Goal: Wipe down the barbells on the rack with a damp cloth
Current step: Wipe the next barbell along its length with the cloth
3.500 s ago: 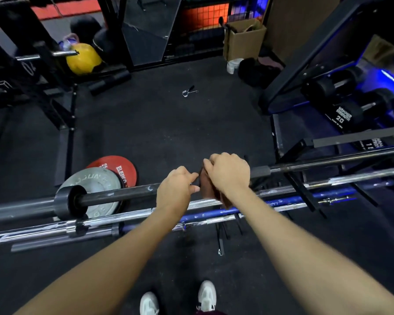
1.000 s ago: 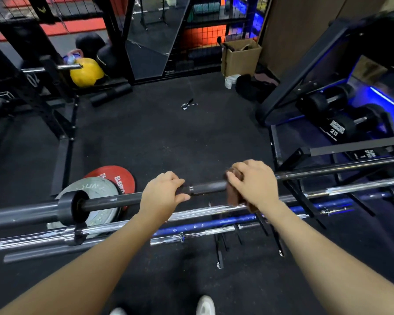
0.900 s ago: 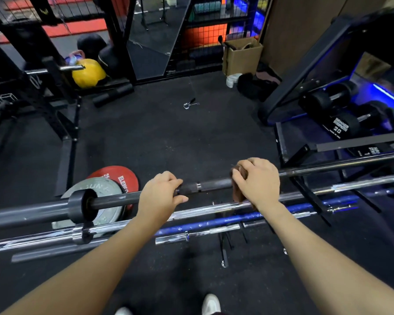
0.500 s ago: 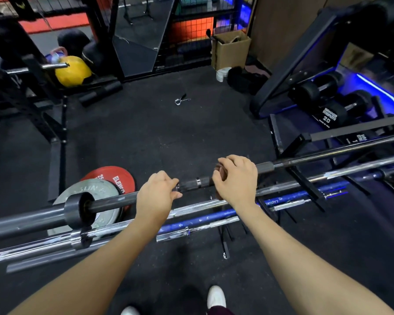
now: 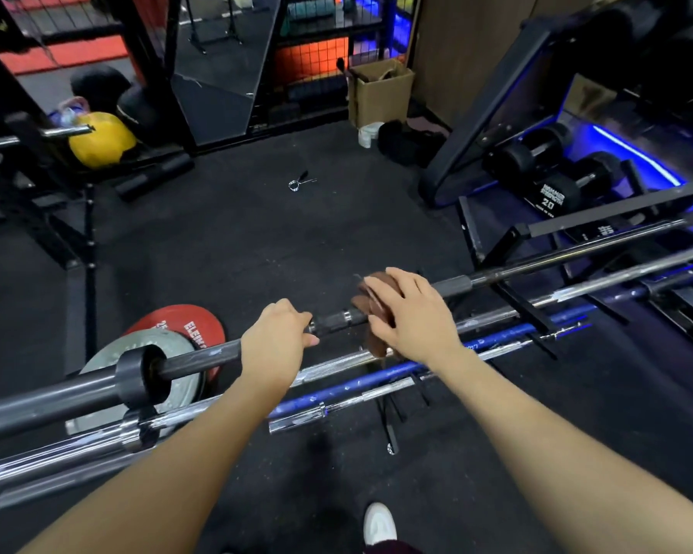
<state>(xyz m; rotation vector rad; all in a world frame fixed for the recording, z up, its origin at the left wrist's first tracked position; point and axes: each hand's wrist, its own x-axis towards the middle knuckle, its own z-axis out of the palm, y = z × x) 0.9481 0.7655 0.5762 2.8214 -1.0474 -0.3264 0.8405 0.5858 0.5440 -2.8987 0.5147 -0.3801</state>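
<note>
A black barbell (image 5: pixel 201 357) lies across the rack (image 5: pixel 513 301), with a chrome barbell (image 5: pixel 329 365) and a blue barbell (image 5: pixel 377 377) on lower pegs in front of it. My left hand (image 5: pixel 275 341) grips the black bar's shaft. A short way to its right, my right hand (image 5: pixel 413 317) lies over a brown cloth (image 5: pixel 363 301) wrapped on the same bar. Its fingers reach over the top of the bar, and a fold of cloth hangs below the palm. A short stretch of bar with a metal ring shows between my hands.
A red plate (image 5: pixel 185 325) and a grey plate (image 5: pixel 165 345) lie on the floor behind the bar's left sleeve. Dumbbells (image 5: pixel 545 193) sit on a blue-lit rack at right. A spring collar (image 5: pixel 301 181), a cardboard box (image 5: pixel 381 94) and a yellow ball (image 5: pixel 101 139) lie farther off. My white shoe (image 5: pixel 379 525) is below.
Since 3.5 s ago my right hand slid the cloth rightward away from my left hand, then part of the way back. Its fingers now lie flatter over the cloth. My left hand kept its grip.
</note>
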